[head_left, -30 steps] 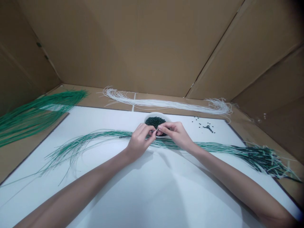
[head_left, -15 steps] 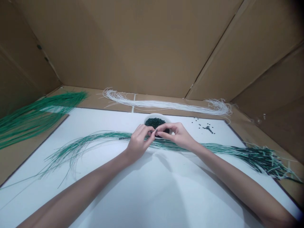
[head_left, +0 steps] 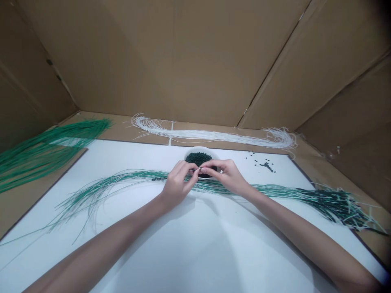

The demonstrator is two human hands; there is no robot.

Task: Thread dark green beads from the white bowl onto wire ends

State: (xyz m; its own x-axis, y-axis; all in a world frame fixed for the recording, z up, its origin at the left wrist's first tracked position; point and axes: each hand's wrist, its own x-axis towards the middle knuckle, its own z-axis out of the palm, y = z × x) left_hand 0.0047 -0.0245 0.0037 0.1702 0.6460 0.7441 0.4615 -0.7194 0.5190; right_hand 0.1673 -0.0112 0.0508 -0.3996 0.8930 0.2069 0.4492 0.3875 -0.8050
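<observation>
My left hand (head_left: 179,180) and my right hand (head_left: 225,175) meet fingertip to fingertip just in front of a small white bowl (head_left: 191,151) of dark green beads (head_left: 198,156). The left fingers pinch a thin cord end. The right fingers pinch toward it, holding something too small to name, perhaps a bead. Both hands hover over a long bundle of green-and-white cords (head_left: 122,181) lying across a white board (head_left: 189,244). A short run of dark beads (head_left: 159,178) sits on a cord left of my left hand.
A white cord bundle (head_left: 214,135) lies along the back on the cardboard floor. A green cord bundle (head_left: 45,148) lies at the far left. Loose dark beads (head_left: 265,163) are scattered on the board's back right. Cardboard walls enclose the space.
The hands have stayed together at the bowl, with only small finger movements. The view has shifted slightly.
</observation>
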